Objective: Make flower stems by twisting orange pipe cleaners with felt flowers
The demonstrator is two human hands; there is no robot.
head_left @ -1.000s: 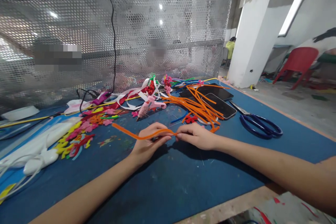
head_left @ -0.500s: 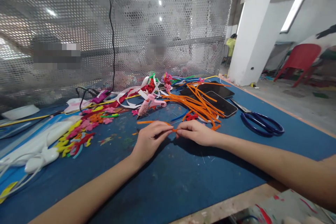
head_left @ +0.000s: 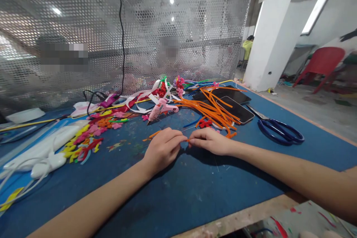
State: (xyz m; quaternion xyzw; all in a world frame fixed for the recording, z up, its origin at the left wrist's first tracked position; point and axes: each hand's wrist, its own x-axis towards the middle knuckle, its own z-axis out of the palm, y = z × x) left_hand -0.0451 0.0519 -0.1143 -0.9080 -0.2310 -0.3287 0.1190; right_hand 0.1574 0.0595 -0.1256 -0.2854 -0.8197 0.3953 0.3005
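Both my hands meet over the middle of the blue tabletop, pinching an orange pipe cleaner. My left hand is closed on it, and its free end sticks out behind the knuckles to the left. My right hand pinches the short orange bit that shows between the fingertips. Most of the pipe cleaner is hidden by the left fingers. Just beyond the right hand lies a loose bundle of orange pipe cleaners. A pink glue gun rests behind the left hand.
Blue-handled scissors lie at the right beside a phone. Colourful pipe-cleaner pieces are heaped at the left near a white power strip. A perforated metal screen with a hanging black cable closes off the back.
My left hand has rolled over, its fingers curling further round the pipe cleaner. The free end behind it now shows shorter. My right hand keeps its pinch; the view has shifted slightly.
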